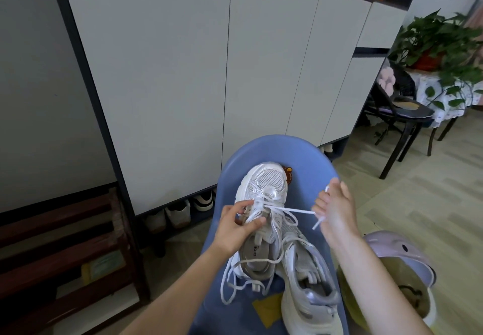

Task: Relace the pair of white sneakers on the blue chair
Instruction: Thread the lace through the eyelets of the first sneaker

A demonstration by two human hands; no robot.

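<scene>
Cabinet (162,73) of pale flat doors is filling the upper frame, with spare shoes (180,213) lining the gap at its foot, around 9 o'clock of the chair.

Blue chair (308,157) is sitting low centre, and both white sneakers are lying on its seat. Far sneaker (264,191), toe pointing to 12 o'clock, is the one being worked. Near sneaker (308,282) is lying at its 5 o'clock, touching it, collar up, its lacing state unclear from here. A lilac helmet (402,253) is resting on the floor at 3 o'clock of the near sneaker.

Left hand (235,227) is gripping the far sneaker at the tongue and eyelet row, thumb pressing near the throat, fingers curling over the left side. Right hand (337,209) is pinching the white lace (295,209) and drawing it taut toward 3 o'clock; the lace tip is poking out below the fingers. The rest of the lace is trailing in slack loops (235,282) over the seat at 7 o'clock.

Judgement: lacing is sitting at the lower eyelets, so the task is looking early.

Doing this step well, as I read it:
- be keeping the left thumb pinning the last crossing while the right is pulling, so tension is not slipping back;
- be pulling level with the eyelet, not upward, to keep the lace flat;
- be evening both ends before crossing on;
- be watching the slack loops for snagging on the near sneaker.
</scene>
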